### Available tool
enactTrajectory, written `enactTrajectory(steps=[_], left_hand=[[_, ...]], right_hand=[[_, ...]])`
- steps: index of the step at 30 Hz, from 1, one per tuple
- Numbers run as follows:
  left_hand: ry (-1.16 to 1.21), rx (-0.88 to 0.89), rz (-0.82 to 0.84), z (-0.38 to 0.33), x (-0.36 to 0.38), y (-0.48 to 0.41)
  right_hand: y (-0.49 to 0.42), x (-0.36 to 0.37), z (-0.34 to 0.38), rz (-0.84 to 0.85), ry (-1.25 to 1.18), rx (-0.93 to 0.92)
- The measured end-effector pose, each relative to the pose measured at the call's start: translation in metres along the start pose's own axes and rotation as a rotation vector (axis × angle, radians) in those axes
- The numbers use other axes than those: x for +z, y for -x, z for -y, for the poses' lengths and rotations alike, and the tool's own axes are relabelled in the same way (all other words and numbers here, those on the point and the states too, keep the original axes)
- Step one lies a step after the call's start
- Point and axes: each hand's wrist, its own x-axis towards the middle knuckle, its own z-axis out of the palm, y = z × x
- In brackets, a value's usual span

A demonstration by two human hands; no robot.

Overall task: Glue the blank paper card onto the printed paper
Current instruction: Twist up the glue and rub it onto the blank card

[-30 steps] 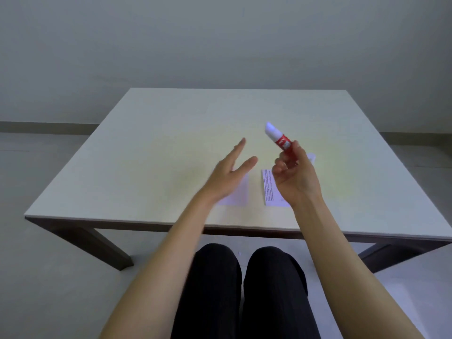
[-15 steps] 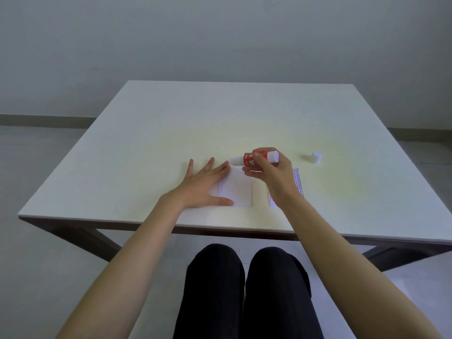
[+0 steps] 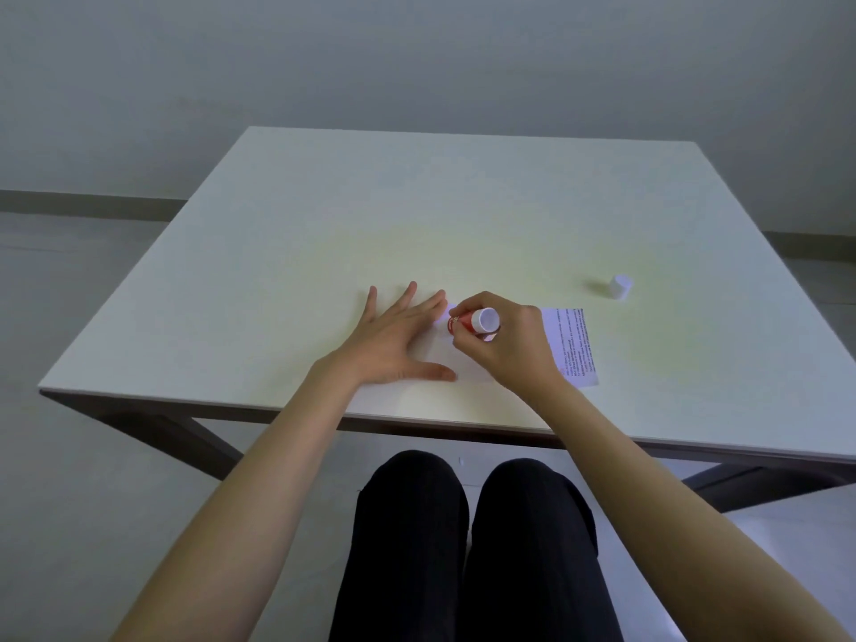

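Observation:
A blank white card lies near the table's front edge, mostly covered by my hands. My left hand presses flat on its left side, fingers spread. My right hand grips a red glue stick with a white end, held almost level with its tip at the card's far edge. The printed paper lies just right of the card, partly under my right wrist.
The white glue cap stands on the table to the right, beyond the printed paper. The white table has its front edge close to my knees. A grey wall and floor surround it.
My left hand came down flat onto the blank card. My right hand lowered the glue stick from the air to the card and shifted it slightly along the far edge.

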Motion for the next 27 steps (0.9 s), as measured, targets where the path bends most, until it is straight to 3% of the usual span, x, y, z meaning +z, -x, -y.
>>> enactTrajectory(steps=[3,9,16,22,27], left_hand=[[0.002,-0.003,0.001,0.0,0.0,0.0],[-0.054,-0.01,0.033,0.0,-0.003,-0.001],[-0.01,-0.018,0.019,-0.001,-0.001,0.0],[-0.054,-0.016,0.034,0.001,-0.003,0.0],[-0.004,-0.023,0.03,0.0,-0.002,0.001]], right_hand=[[-0.002,-0.004,-0.002,0.057,-0.016,-0.015],[-0.018,-0.013,-0.01,-0.066,0.017,0.065],[0.008,-0.006,-0.007,0.098,-0.065,-0.008],[-0.02,-0.02,-0.013,-0.023,-0.089,0.114],[0.007,-0.013,-0.01,0.102,-0.093,0.026]])
